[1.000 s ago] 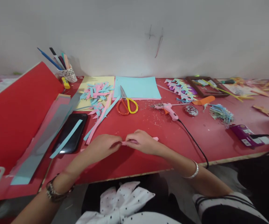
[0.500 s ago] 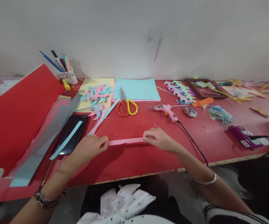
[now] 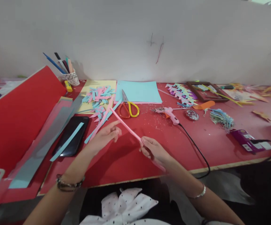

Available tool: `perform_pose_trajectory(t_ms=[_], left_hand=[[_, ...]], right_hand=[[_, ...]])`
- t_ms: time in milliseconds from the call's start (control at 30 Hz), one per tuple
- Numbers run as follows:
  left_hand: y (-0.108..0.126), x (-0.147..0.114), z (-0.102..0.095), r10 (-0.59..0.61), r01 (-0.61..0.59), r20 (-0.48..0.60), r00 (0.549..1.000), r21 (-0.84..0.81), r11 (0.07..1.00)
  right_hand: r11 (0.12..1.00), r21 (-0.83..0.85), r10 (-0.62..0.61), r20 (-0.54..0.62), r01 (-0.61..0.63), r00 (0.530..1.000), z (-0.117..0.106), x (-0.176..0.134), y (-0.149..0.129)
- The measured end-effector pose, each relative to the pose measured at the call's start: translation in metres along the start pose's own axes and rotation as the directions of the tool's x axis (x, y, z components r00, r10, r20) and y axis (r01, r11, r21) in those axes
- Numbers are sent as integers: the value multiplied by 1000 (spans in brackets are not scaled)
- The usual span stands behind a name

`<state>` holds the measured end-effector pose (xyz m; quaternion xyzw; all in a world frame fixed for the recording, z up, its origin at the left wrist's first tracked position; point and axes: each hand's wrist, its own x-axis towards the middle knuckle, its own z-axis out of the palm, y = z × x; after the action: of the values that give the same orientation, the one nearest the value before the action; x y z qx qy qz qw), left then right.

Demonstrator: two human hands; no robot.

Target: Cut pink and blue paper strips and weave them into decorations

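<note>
A narrow pink paper strip (image 3: 127,127) slants up and left from my right hand (image 3: 153,150), whose fingers pinch it. Its other end shows below that hand, near the wrist. My left hand (image 3: 106,136) is off the strip, just left of it, with the index finger stretched out and nothing held. Behind the left hand lie long pink and blue paper strips (image 3: 104,120). Scissors (image 3: 128,106) with one red and one yellow handle loop rest beyond the strip, blades pointing to the wall.
A phone (image 3: 73,137) with a blue strip across it lies left. Behind are a heap of cut paper pieces (image 3: 99,95) and blue sheets (image 3: 137,90). A pink glue gun (image 3: 168,113) trails its cord over the front edge. A purple power strip (image 3: 245,140) lies right.
My left hand has let go of the pink strip and opened. The strip, stretched level between both hands before, now slants from my right hand toward the scissors.
</note>
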<state>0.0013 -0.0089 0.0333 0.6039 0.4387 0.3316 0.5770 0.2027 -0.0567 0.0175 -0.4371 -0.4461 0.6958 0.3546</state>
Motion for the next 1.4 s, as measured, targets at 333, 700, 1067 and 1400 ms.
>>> perform_pose_trajectory(t_ms=[333, 700, 1067, 1400], left_hand=[[-2, 25, 12, 27, -37, -152, 988, -65, 997], [0, 48, 43, 66, -69, 59, 996, 44, 997], [-4, 45, 41, 103, -103, 14, 995, 30, 994], [-8, 42, 40, 71, -66, -112, 991, 44, 997]], right_hand=[[961, -264, -53, 121, 84, 991, -3, 6, -13], [858, -430, -331, -46, 280, 943, -14, 73, -42], [956, -201, -228, -44, 215, 973, -17, 72, -35], [943, -259, -221, -21, 209, 975, -17, 74, -25]])
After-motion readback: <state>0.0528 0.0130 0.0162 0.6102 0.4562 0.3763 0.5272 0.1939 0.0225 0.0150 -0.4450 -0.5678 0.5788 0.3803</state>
